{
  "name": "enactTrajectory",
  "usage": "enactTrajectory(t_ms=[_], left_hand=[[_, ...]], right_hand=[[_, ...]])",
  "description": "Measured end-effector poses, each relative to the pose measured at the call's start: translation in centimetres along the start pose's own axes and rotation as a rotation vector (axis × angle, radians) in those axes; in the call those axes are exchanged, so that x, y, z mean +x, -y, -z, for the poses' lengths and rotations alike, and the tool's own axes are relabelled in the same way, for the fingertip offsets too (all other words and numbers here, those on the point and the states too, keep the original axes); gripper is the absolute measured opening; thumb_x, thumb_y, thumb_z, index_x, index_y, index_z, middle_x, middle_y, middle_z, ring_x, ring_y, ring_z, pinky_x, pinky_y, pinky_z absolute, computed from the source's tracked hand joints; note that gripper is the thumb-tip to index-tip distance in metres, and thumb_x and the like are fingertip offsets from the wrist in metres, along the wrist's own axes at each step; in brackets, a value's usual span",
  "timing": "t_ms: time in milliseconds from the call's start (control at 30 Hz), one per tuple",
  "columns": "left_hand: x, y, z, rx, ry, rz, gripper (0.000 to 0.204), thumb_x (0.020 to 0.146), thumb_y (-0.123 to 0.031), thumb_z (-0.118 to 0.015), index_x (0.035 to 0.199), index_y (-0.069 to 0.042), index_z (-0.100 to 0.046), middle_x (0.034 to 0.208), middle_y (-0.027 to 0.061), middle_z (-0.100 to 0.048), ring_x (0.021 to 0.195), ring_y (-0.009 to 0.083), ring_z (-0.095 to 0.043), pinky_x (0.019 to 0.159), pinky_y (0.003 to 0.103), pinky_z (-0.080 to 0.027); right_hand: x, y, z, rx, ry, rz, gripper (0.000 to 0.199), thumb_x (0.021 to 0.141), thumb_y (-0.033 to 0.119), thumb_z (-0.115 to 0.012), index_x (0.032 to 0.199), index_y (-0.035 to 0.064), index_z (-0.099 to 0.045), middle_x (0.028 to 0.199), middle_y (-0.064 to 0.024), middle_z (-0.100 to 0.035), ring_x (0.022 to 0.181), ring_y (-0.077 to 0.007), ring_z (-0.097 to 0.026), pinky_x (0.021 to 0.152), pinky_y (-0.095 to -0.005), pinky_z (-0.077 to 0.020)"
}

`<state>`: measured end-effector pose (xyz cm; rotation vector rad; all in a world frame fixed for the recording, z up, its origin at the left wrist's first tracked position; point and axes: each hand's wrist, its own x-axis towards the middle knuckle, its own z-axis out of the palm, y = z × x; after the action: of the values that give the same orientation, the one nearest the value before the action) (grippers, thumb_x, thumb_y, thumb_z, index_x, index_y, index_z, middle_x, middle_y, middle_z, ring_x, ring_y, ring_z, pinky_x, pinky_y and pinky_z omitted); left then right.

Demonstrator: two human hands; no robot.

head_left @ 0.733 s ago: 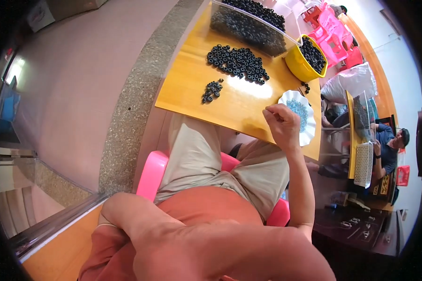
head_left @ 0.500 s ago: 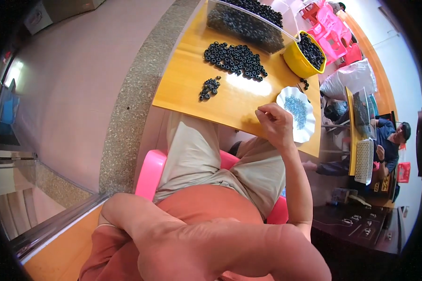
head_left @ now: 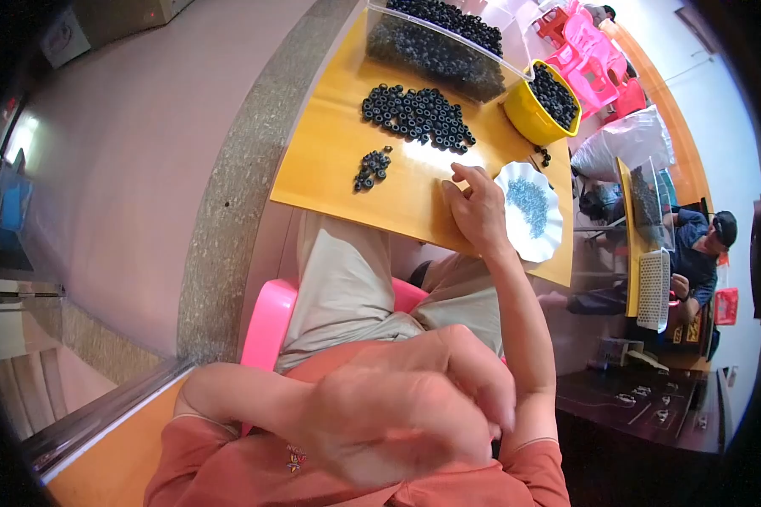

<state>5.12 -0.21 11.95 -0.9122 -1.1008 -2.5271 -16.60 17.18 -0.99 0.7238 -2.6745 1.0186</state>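
My right hand (head_left: 480,209) is over the front of the yellow wooden table (head_left: 317,173), beside a white wavy-rimmed dish (head_left: 546,240). Its thumb and forefinger are a little apart, and I see nothing between them. Small clear bluish pieces (head_left: 527,207) lie in the dish. My left hand (head_left: 414,406) is raised close in front of my chest, large and smeared by motion, its fingers bent. Whether it holds anything is hidden. Left of my right hand lies a small heap of black ring-like parts (head_left: 371,169), with a larger spread of black rings (head_left: 418,116) behind it.
A clear plastic bin (head_left: 435,52) full of black parts stands at the table's back. Right of it is a yellow tub (head_left: 533,122) of black parts. Pink plastic chairs (head_left: 588,63) stand beyond. Another person (head_left: 698,258) sits at a second table on the right.
My right hand has shifted slightly left and forward from the dish, and its thumb and forefinger have parted. My left hand has turned and bent its fingers near my chest.
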Motion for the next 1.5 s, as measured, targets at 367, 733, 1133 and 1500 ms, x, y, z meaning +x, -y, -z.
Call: enactTrajectory(t_ms=[367,733,1133,1500], left_hand=[[-4.4,4.4,1.3,0.228,0.127,0.307,0.021,0.073,0.014,-0.062,0.084,-0.003,-0.057,0.095,0.0084,-0.058,0.088,0.0223,-0.061,0.073,0.030,-0.049],[-4.7,5.2,2.1,0.255,0.059,0.278,0.020,0.072,0.012,-0.063,0.083,-0.004,-0.058,0.094,0.0080,-0.059,0.087,0.0221,-0.062,0.073,0.031,-0.049],[-4.7,5.6,2.7,0.286,-0.023,0.320,0.016,0.072,0.010,-0.060,0.080,-0.004,-0.061,0.094,0.0092,-0.061,0.088,0.0206,-0.060,0.079,0.030,-0.047],[-4.7,6.2,3.1,0.320,-0.053,0.305,0.017,0.072,0.012,-0.062,0.081,-0.002,-0.059,0.093,0.0080,-0.061,0.081,0.0184,-0.060,0.068,0.028,-0.048]], right_hand=[[0.3,4.3,-2.7,-0.034,0.093,0.234,0.020,0.079,0.008,-0.068,0.099,0.0060,-0.070,0.093,-0.0081,-0.066,0.067,-0.0224,-0.064,0.063,-0.0313,-0.0514],[0.9,6.0,-3.4,-0.189,0.172,0.342,0.016,0.086,0.014,-0.062,0.100,0.0107,-0.069,0.093,-0.0084,-0.064,0.071,-0.0287,-0.066,0.063,-0.0372,-0.0525],[0.8,5.9,-4.3,-0.206,0.113,0.286,0.017,0.083,0.020,-0.067,0.098,0.0117,-0.070,0.096,-0.0074,-0.065,0.074,-0.0268,-0.066,0.066,-0.0362,-0.0523],[0.6,5.5,-4.7,-0.129,0.062,0.266,0.017,0.082,0.022,-0.068,0.094,0.0099,-0.069,0.095,-0.0073,-0.064,0.076,-0.0275,-0.066,0.066,-0.0374,-0.0526]])
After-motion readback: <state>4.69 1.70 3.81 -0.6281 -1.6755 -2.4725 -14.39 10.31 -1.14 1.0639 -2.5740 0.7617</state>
